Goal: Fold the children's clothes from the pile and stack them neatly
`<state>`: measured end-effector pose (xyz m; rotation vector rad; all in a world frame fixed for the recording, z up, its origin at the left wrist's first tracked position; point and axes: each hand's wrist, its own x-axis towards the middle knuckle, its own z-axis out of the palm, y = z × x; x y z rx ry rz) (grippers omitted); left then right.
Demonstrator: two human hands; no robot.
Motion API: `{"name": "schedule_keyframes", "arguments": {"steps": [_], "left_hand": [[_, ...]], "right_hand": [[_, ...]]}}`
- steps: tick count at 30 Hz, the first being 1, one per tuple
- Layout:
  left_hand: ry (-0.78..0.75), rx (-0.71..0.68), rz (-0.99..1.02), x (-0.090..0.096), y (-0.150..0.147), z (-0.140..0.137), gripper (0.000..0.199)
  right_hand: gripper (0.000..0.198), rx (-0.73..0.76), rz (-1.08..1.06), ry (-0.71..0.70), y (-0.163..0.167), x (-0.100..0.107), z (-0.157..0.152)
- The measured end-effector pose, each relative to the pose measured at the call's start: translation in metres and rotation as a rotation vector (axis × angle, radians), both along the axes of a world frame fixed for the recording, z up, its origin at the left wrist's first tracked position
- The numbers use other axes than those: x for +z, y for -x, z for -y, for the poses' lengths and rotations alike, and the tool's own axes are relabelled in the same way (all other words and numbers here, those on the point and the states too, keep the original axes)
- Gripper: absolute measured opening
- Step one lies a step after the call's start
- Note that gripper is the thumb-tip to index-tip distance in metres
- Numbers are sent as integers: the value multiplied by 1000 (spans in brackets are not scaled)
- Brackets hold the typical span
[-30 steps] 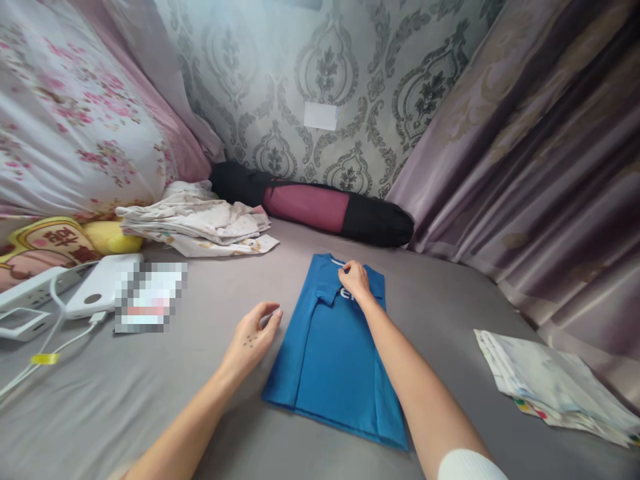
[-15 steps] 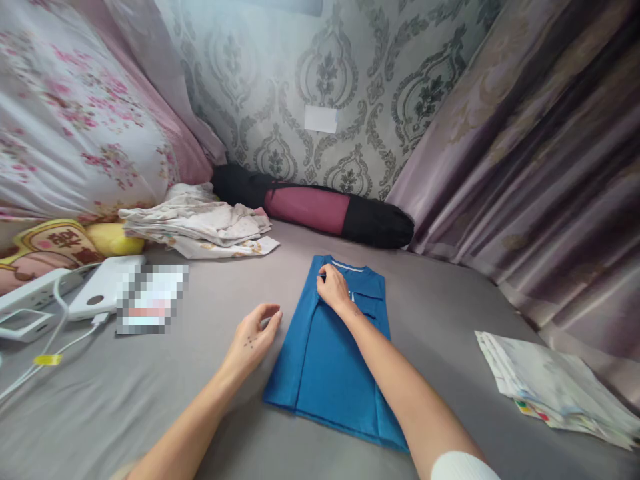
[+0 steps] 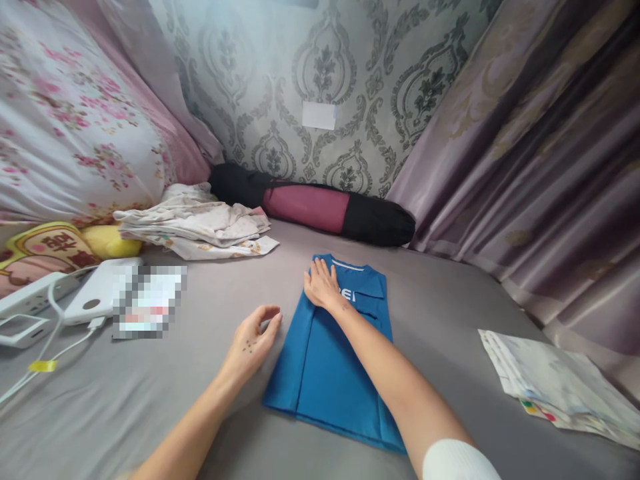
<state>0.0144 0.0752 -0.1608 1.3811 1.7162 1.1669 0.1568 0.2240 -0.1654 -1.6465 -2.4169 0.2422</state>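
A blue T-shirt (image 3: 340, 373) lies on the grey bed sheet, its sides folded inward and its white-trimmed neckline pointing away from me. White letters show on its chest, partly covered by my hand and the folded cloth. My right hand (image 3: 323, 283) rests flat on the shirt's upper left part, fingers stretched toward the shoulder. Just left of the shirt, my left hand (image 3: 256, 337) is held with thumb and fingers curved apart, nothing between them and not touching the cloth.
Crumpled light clothes (image 3: 200, 223) lie at the back left, beside a long black and maroon bag (image 3: 310, 207) along the wall. A white power bank (image 3: 103, 293), a power strip (image 3: 35, 293) and cables sit at left. Folded pale cloths (image 3: 560, 380) lie at right.
My right hand has gone from pinched fingers near the shirt's shoulder to lying flat, slightly left, uncovering more of the white letters. My left hand has stayed almost still.
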Motion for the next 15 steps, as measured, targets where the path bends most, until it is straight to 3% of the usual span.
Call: {"name": "schedule_keyframes", "arguments": {"steps": [7, 15], "left_hand": [[23, -11, -17, 0, -1, 2, 47], [46, -25, -20, 4, -2, 5, 48]], "right_hand": [[63, -103, 2, 15, 5, -20, -16], [63, -110, -9, 8, 5, -24, -18]]}}
